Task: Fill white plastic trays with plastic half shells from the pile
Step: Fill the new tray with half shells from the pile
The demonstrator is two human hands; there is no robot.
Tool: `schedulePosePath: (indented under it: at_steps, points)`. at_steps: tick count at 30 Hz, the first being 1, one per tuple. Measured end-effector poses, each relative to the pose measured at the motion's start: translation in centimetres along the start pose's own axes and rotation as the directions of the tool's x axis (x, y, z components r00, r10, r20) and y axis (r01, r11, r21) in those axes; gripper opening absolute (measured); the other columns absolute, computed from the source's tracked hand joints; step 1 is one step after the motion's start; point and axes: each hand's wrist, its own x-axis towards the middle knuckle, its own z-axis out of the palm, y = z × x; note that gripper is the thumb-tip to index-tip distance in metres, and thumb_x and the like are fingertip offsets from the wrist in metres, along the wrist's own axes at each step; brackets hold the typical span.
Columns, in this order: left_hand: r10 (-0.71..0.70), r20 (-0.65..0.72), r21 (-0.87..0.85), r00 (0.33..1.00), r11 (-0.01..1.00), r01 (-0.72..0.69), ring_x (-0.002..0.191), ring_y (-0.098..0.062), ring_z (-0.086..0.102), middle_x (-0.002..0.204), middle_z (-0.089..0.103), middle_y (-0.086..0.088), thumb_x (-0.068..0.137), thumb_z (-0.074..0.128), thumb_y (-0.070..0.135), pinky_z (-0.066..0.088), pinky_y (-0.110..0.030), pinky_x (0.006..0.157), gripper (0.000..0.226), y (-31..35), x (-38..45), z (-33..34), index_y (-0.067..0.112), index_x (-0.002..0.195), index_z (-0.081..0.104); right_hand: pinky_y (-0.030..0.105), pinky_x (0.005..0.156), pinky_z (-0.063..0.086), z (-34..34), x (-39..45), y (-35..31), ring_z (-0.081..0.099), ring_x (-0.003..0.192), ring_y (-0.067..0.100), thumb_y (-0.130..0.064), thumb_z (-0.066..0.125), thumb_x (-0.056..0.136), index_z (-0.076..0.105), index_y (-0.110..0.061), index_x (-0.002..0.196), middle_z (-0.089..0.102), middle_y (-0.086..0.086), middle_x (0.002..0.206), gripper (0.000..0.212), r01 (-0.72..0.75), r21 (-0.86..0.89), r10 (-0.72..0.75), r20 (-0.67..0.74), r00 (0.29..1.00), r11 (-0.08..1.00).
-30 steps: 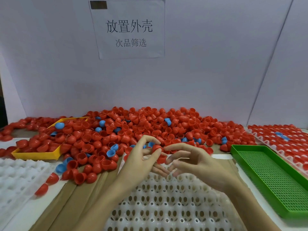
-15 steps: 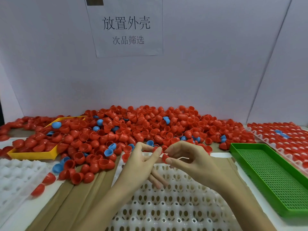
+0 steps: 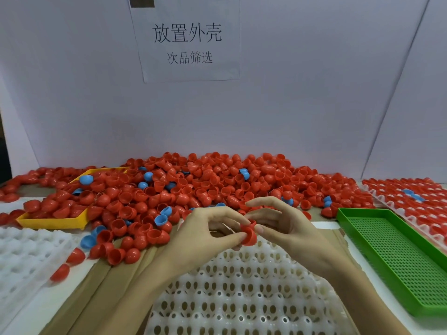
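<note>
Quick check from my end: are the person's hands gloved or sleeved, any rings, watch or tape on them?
Both the left hand and the right hand are bare, with no gloves. No ring, watch, band or tape shows. The forearms are uncovered down to the frame's lower edge, with no sleeve in view. Fingernails look short and unpainted.

I saw pale white partition walls (image 3: 314,93) behind the bench; a printed paper sign (image 3: 188,39) hung centrally on them

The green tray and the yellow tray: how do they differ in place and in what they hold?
The green tray lies on the right, clear of the shell pile; the yellow tray lies on the left, at the pile's edge. No shells show in the green tray and its perforated floor is bare; the yellow tray holds red and blue shells. Both are shallow and rectangular.
</note>
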Motion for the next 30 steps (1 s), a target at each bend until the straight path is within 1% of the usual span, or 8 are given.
schedulePosePath:
  at_steps: [3, 5, 9, 12, 18, 24, 28, 30]
  points:
    - [-0.013, -0.043, 0.024, 0.999, 1.0, 0.015, 0.078, -0.015, 0.077, 0.09, 0.079, 0.005, 0.088, 0.08, 0.028, 0.062, -0.034, 0.082, 0.014, -0.1, 0.0, -0.1, 0.032, 0.101, 0.078, 0.026, 0.102, 0.054, 0.3, 0.0, 0.0, 0.068, 0.125, 0.019, -0.015, 0.069, 0.102, 0.061, -0.031, 0.138, 0.073, 0.0, 0.129, 0.04, 0.009, -0.026, -0.009, 0.0, 1.0, 1.0]
    - [0.03, -0.126, 0.094, 0.992, 0.995, -0.018, 0.073, -0.012, 0.076, 0.085, 0.079, 0.008, 0.088, 0.08, 0.023, 0.062, -0.027, 0.076, 0.01, -0.3, 0.1, -0.3, 0.03, 0.095, 0.08, 0.027, 0.106, 0.053, 0.2, 0.1, 0.1, 0.067, 0.126, 0.015, -0.018, 0.07, 0.101, 0.06, -0.034, 0.14, 0.072, -0.003, 0.132, 0.043, -0.002, -0.051, 0.002, -0.009, 1.0, 0.999]
    - [0.253, -0.373, 0.575, 0.893, 0.818, 0.008, 0.075, -0.001, 0.066, 0.09, 0.073, 0.011, 0.086, 0.08, 0.007, 0.053, -0.011, 0.074, 0.017, -2.3, 0.6, -3.0, 0.017, 0.1, 0.082, 0.035, 0.1, 0.059, -1.2, 0.1, 0.1, 0.073, 0.115, 0.016, -0.019, 0.066, 0.103, 0.063, -0.032, 0.135, 0.076, -0.006, 0.125, 0.035, -0.028, -0.097, 0.007, -0.209, 0.978, 0.995]
    - [0.268, -0.34, 0.679, 0.901, 0.733, 0.039, 0.08, -0.003, 0.06, 0.093, 0.069, 0.005, 0.09, 0.077, 0.006, 0.051, -0.017, 0.079, 0.018, -3.7, 0.7, -3.9, 0.011, 0.106, 0.081, 0.031, 0.093, 0.062, -2.1, 0.1, 0.5, 0.074, 0.11, 0.016, -0.012, 0.061, 0.105, 0.066, -0.028, 0.13, 0.078, -0.003, 0.115, 0.03, -0.054, -0.07, 0.028, -0.324, 0.946, 0.996]
    - [0.199, -0.195, 0.771, 0.96, 0.637, 0.025, 0.091, -0.013, 0.057, 0.094, 0.056, 0.001, 0.1, 0.064, 0.008, 0.05, -0.021, 0.083, 0.021, -5.7, 0.9, -2.4, 0.008, 0.114, 0.079, 0.03, 0.085, 0.063, -2.3, 0.3, 1.0, 0.076, 0.103, 0.016, -0.008, 0.059, 0.105, 0.068, -0.025, 0.127, 0.079, -0.001, 0.11, 0.028, -0.101, -0.053, 0.075, -0.368, 0.927, 0.993]
    - [0.176, -0.212, 0.844, 0.961, 0.529, 0.089, 0.111, -0.024, 0.055, 0.12, 0.057, -0.009, 0.1, 0.064, 0.021, 0.054, -0.034, 0.095, 0.02, -5.9, 0.3, -2.3, 0.012, 0.107, 0.08, 0.028, 0.081, 0.063, -2.2, 0.3, 1.1, 0.077, 0.1, 0.017, -0.007, 0.059, 0.105, 0.068, -0.023, 0.126, 0.079, 0.001, 0.108, 0.028, -0.115, -0.028, 0.096, -0.373, 0.923, 0.993]
    - [0.168, -0.162, 0.771, 0.972, 0.637, 0.018, 0.123, -0.012, 0.059, 0.133, 0.064, 0.003, 0.101, 0.063, 0.021, 0.034, -0.012, 0.105, 0.027, -5.8, 0.7, -3.1, 0.014, 0.126, 0.073, 0.028, 0.08, 0.063, -2.4, 0.4, 1.2, 0.077, 0.099, 0.017, -0.008, 0.06, 0.105, 0.069, -0.024, 0.126, 0.079, 0.002, 0.108, 0.028, -0.123, -0.028, 0.103, -0.384, 0.918, 0.992]
    - [0.141, -0.115, 0.729, 0.983, 0.684, -0.012, 0.125, -0.002, 0.058, 0.134, 0.067, 0.011, 0.102, 0.062, 0.028, 0.024, 0.002, 0.099, 0.025, -5.7, 0.8, -3.3, 0.021, 0.122, 0.076, 0.03, 0.081, 0.064, -2.8, 0.3, 1.3, 0.077, 0.098, 0.017, -0.007, 0.059, 0.105, 0.07, -0.023, 0.124, 0.079, 0.001, 0.107, 0.027, -0.117, -0.026, 0.097, -0.406, 0.909, 0.993]
